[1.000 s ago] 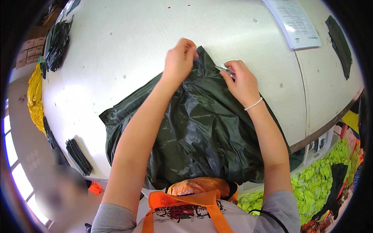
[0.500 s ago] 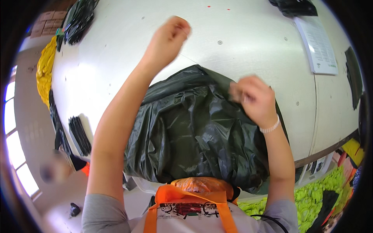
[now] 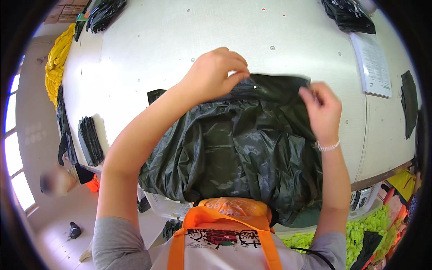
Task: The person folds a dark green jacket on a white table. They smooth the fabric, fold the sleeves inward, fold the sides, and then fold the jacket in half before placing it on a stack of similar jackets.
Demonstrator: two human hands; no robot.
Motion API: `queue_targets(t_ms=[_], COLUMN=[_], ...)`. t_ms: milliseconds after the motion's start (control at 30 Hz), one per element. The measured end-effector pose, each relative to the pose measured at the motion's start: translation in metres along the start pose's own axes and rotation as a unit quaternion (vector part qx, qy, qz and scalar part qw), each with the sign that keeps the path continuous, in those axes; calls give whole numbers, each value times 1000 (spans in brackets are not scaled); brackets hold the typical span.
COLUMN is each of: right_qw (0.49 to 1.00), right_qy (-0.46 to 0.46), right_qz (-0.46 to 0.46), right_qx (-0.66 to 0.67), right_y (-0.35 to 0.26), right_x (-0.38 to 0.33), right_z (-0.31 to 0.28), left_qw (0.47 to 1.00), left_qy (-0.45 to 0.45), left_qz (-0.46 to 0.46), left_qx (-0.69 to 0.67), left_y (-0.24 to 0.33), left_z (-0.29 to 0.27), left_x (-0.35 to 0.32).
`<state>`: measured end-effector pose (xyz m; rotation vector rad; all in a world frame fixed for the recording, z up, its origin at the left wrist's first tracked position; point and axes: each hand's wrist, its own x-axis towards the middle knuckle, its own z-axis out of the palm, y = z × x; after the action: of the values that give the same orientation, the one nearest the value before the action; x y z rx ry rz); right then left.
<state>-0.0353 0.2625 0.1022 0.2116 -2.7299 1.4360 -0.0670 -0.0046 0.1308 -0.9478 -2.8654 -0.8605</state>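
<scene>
A large, crumpled piece of shiny dark green fabric (image 3: 220,144) lies across the near side of the table toward my body, with a flatter band along its far edge. My left hand (image 3: 216,74) is at that far edge, thumb and forefinger pinched together. Whatever sits between those fingertips is too small to make out. At the fabric's far right corner, my right hand (image 3: 323,108) pinches the edge, slightly blurred. A small white dot (image 3: 254,87) shows on the band between my hands.
The pale table (image 3: 148,49) carries dark folded bundles (image 3: 105,14) at far left, another dark bundle (image 3: 348,15) at far right, a paper stack (image 3: 371,65) and a dark folded stack (image 3: 91,140). Yellow fabric (image 3: 58,60) hangs at left. Lime-green material (image 3: 360,229) lies below right.
My left hand has come back nearer to the fabric's far edge; a thin thread ran from it earlier. My right hand has shifted right, and the band now lies flatter between them.
</scene>
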Motion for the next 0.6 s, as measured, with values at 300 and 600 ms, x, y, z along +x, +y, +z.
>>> queue_targets(t_ms=[300, 600], right_qw=[994, 992], right_qy=[45, 22], right_qz=[-86, -92], right_qx=[-48, -79], right_y=[17, 4], right_x=[34, 72], right_z=[60, 61], left_qw=[960, 975], left_qy=[28, 61], left_qz=[-268, -206], left_qx=[-77, -59], left_y=[-35, -37], left_z=[52, 64], left_x=[31, 36])
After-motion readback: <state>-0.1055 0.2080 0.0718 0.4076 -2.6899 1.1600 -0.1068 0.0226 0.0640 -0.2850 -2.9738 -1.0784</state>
